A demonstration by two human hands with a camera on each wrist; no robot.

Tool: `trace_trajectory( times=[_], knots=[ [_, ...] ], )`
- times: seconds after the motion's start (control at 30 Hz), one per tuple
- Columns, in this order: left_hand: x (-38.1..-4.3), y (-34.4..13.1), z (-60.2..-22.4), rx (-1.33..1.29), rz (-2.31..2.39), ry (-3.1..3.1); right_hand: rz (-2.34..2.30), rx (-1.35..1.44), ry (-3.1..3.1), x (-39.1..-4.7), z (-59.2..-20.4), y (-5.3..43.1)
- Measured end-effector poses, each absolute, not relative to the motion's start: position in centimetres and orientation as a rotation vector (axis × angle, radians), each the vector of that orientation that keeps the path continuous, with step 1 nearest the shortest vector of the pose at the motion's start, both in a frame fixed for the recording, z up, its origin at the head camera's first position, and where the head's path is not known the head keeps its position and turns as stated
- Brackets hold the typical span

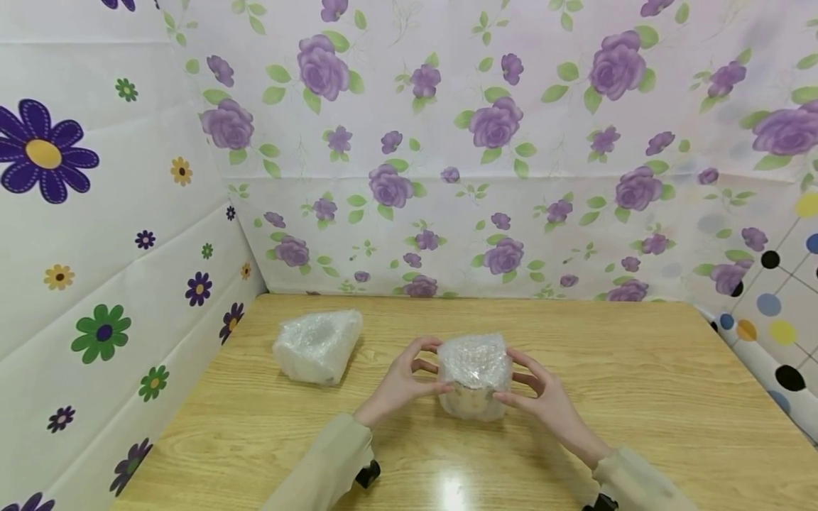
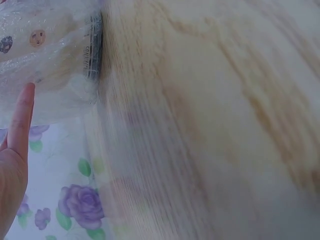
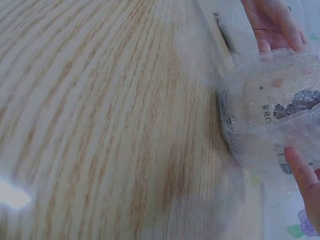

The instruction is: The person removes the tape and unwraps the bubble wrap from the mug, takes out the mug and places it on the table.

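Observation:
A bubble-wrapped round container (image 1: 474, 376) stands near the middle of the table. Through the plastic show a cream side with small printed pictures, dark letters and a dark band at its base, seen in the left wrist view and the right wrist view. My left hand (image 1: 404, 382) holds its left side, thumb at the front and fingers farther back. On the opposite side my right hand (image 1: 546, 401) grips it likewise, thumb in front. In the right wrist view, my right index finger lies against the wrap (image 3: 255, 135).
A second bubble-wrapped bundle (image 1: 317, 348) lies at the back left of the wooden table (image 1: 607, 355). Flowered cloth (image 1: 447, 142) hangs behind the table, with another patterned sheet (image 1: 96, 270) along the left side. A dotted cloth (image 1: 776, 333) borders the right edge.

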State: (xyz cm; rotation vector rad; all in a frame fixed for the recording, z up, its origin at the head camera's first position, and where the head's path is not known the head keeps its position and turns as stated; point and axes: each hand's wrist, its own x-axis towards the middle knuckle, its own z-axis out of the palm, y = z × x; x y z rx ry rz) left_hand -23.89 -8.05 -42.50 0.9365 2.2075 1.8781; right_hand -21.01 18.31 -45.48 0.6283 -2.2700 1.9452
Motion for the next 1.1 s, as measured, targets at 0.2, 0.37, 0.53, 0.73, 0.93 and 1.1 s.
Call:
trace_trajectory(
  times=[0.2, 0.37, 0.53, 0.73, 0.93, 1.1],
  knots=[
    [-23.83, -7.97, -42.59, 0.945, 1.867, 2.224, 1.932, 0.625, -2.291, -20.86, -45.33, 18.32],
    [-23.73, -7.99, -42.61, 0.945, 1.865, 2.22, 1.928, 0.606, -2.318, -20.79, -45.35, 18.41],
    [-23.69, -8.06, -42.51, 0.941, 1.861, 2.216, 1.932, 0.598, -2.338, -20.8, -45.3, 18.51],
    [-23.67, -8.17, -42.42, 0.932, 1.847, 2.226, 1.966, 0.614, -2.346, -20.73, -45.01, 18.52],
    [-23.67, -8.15, -42.49, 0.921, 1.851, 2.226, 1.978, 0.619, -2.361, -20.59, -44.79, 18.58],
    [-23.67, -8.15, -42.57, 0.926, 1.854, 2.226, 1.968, 0.609, -2.366, -20.57, -44.77, 18.56]
  ],
)
